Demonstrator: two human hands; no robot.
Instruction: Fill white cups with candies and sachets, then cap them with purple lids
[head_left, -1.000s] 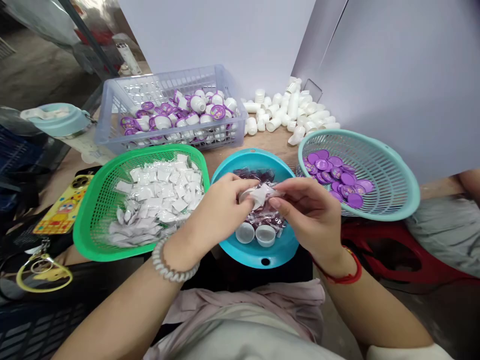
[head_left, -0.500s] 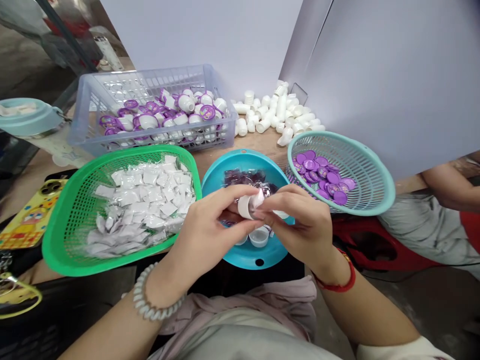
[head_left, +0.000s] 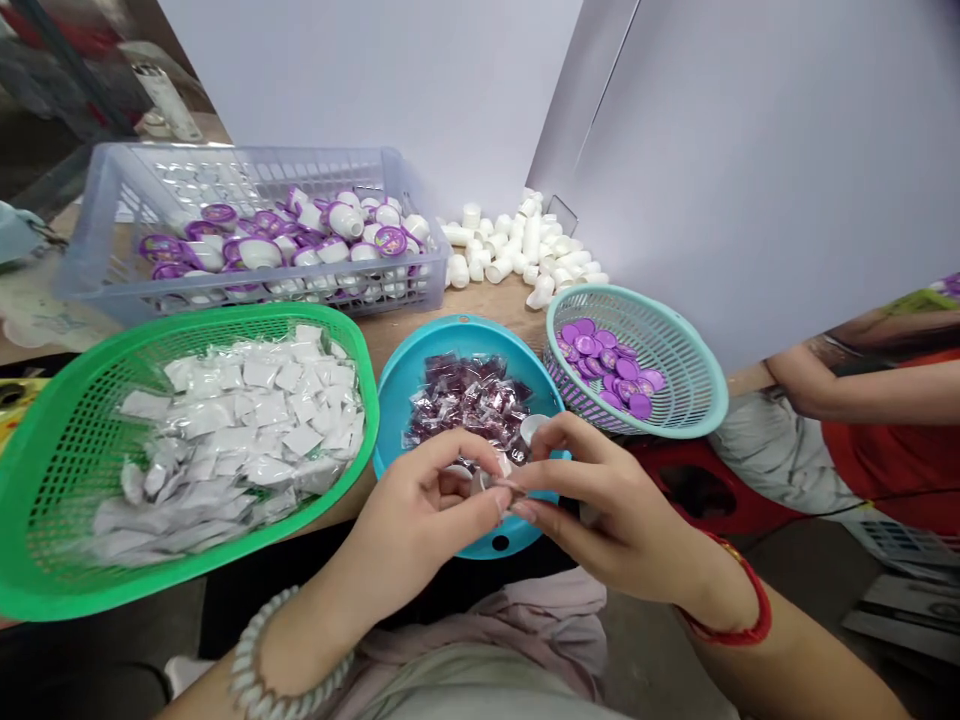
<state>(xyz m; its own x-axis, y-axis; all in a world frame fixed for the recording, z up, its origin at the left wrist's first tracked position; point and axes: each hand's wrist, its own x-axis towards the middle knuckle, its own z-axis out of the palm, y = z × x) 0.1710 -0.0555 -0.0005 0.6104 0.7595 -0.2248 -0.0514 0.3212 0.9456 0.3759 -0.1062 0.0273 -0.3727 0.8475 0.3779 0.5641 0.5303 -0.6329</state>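
- Both hands meet over the near edge of the blue bowl point(head_left: 391, 385), low in the middle of the view.
- The left hand point(head_left: 420, 515) is curled nearly closed, thumb and forefinger pinched on a small white cup point(head_left: 484, 479). Only a sliver of the cup shows between the fingers.
- The right hand point(head_left: 600, 510) is also mostly closed. Its thumb and forefinger tips press in at the same cup from the other side, and the remaining fingers are folded underneath.
- Judging by the grip, the step in hand is fine fingertip work at the cup's mouth, pressing or tucking something in. What goes in cannot be made out.
- A next move would call for a steady left-hand hold while the right fingers let go cleanly without tipping the cup.
- The cup is short and round, with no marked long axis. The fingers hide which way its mouth faces.
- A second white cup point(head_left: 534, 428) sits just behind the right forefinger. I cannot tell whether the finger touches it.
- The bowl holds dark purple packets point(head_left: 469, 395).
- To the left, a green basket point(head_left: 75, 598) holds white sachets point(head_left: 247, 420).
- To the right, a mesh basket point(head_left: 712, 415) holds purple lids point(head_left: 609, 362).
- Further back, a clear crate point(head_left: 105, 215) holds capped cups point(head_left: 300, 240), and loose white cups point(head_left: 517, 250) lie heaped on the surface point(head_left: 517, 300).
- Another person's arm point(head_left: 862, 385) shows at the right edge, well apart from the hands.
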